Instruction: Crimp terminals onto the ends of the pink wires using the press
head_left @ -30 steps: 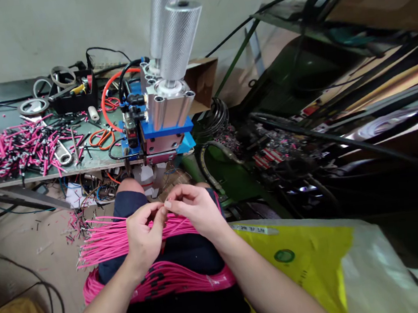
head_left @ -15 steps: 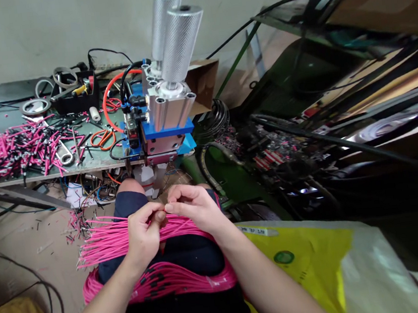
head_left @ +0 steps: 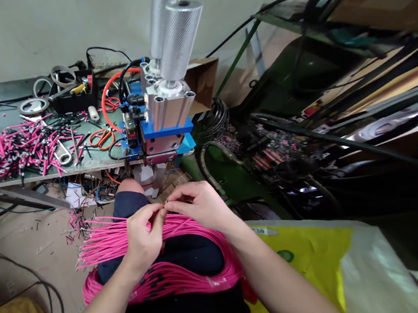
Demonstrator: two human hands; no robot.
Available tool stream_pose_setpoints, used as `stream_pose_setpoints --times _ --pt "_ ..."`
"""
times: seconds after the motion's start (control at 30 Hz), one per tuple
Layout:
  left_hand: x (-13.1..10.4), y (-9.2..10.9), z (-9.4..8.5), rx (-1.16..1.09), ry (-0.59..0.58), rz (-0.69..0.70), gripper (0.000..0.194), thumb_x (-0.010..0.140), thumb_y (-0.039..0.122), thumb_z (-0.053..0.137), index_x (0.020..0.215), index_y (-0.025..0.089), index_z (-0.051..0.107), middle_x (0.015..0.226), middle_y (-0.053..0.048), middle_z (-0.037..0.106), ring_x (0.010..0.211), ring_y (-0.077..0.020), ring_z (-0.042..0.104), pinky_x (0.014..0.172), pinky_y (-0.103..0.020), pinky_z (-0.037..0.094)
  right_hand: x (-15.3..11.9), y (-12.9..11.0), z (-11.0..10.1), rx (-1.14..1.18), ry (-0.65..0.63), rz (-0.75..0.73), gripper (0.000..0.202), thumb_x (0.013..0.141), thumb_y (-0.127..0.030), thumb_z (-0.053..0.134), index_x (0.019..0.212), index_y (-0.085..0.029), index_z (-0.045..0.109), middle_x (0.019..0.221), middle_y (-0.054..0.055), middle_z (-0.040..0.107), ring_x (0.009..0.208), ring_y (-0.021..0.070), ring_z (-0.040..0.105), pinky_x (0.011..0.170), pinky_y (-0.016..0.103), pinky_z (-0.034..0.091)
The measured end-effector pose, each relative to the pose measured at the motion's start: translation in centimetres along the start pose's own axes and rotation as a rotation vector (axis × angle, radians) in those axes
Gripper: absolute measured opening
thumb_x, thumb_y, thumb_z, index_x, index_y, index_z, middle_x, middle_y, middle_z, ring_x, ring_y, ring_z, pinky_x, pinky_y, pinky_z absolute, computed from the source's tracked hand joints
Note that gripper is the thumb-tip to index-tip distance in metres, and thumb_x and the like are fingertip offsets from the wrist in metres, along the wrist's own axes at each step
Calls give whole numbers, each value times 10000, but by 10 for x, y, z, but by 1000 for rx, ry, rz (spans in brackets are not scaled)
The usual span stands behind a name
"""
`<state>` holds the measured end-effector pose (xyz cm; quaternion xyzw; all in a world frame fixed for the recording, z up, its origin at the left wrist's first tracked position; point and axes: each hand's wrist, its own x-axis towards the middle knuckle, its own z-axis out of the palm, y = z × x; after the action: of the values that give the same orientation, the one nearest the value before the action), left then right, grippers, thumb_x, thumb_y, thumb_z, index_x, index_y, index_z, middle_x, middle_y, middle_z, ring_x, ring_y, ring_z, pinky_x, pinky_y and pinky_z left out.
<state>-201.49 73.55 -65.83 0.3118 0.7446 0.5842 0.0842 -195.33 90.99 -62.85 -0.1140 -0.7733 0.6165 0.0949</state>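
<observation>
Pink cables [head_left: 103, 240], apparently gathered but unfinished, lie below the left hand [head_left: 144, 234] and right hand [head_left: 202, 207], whose meeting fingertips pinch something too small to identify.

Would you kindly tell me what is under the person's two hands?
Beneath the left hand and right hand, pink cables lie across dark shorts. The cable parts directly behind the hands are covered.
</observation>
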Motion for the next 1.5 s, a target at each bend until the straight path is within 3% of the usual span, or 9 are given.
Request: stream_pose_setpoints --times 0.17,0.37,0.5,0.63,0.8,0.9,1.03,1.2,1.5 --pt "0 -1 4 -159 -4 -119 162 937 293 652 872 170 735 655 -8 667 563 -128 593 538 -223 477 1 8 7 338 -28 133 201 696 -350 904 709 -189 784 593 2 670 517 125 538 492 257 392" --pt "2 -7 11 -430 -36 -278 250 878 397 736 860 148 717 640 -7 653 561 -132 590 537 -230 500 3 17 27 725 135 222 268 605 -319 919 587 -190 685 514 -32 595 425 78 422 428 235 295" --pt "5 -6 11 -394 -13 -270 241 854 384 766 863 144 751 715 -39 712 641 -145 646 630 -239 534 11 7 17 689 184 168 293 606 -294 907 568 -195 634 474 -53 540 406 62 357 412 229 249" --pt "13 1 10 -379 -8 -287 243 817 383 803 836 142 776 701 -43 728 625 -151 651 615 -244 538 23 -1 1 614 124 147 313 618 -313 917 573 -189 633 461 -55 522 393 62 367 397 224 242" --pt "32 10 12 -514 52 -319 264 786 395 845 866 146 809 716 -44 763 597 -146 661 584 -241 558 27 -2 -1 616 93 147 313 658 -397 931 835 -191 775 745 4 700 582 107 583 525 233 466" --pt "41 12 17 -599 61 -349 253 782 373 865 893 149 825 736 -45 776 607 -151 685 602 -247 581 26 1 6 624 82 138 296 720 -443 894 863 -199 805 749 18 717 626 137 621 581 271 528" --pt "49 13 23 -731 12 -364 226 805 344 866 920 152 835 707 -34 758 608 -142 687 598 -236 586 31 0 13 668 165 169 234 697 -427 871 739 -208 800 632 2 691 502 118 549 469 252 483" --pt "57 16 31 -839 36 -382 188 792 294 889 938 186 840 717 -13 759 592 -113 675 612 -219 594 44 -10 16 757 294 237 189 623 -357 846 646 -201 742 747 27 766 443 86 505 364 204 386" --pt "66 19 36 -874 65 -361 188 773 281 907 940 216 852 772 -16 788 639 -99 699 644 -179 603 54 -17 18 780 353 246 200 625 -342 824 614 -188 697 762 51 786 423 75 501 341 181 335"
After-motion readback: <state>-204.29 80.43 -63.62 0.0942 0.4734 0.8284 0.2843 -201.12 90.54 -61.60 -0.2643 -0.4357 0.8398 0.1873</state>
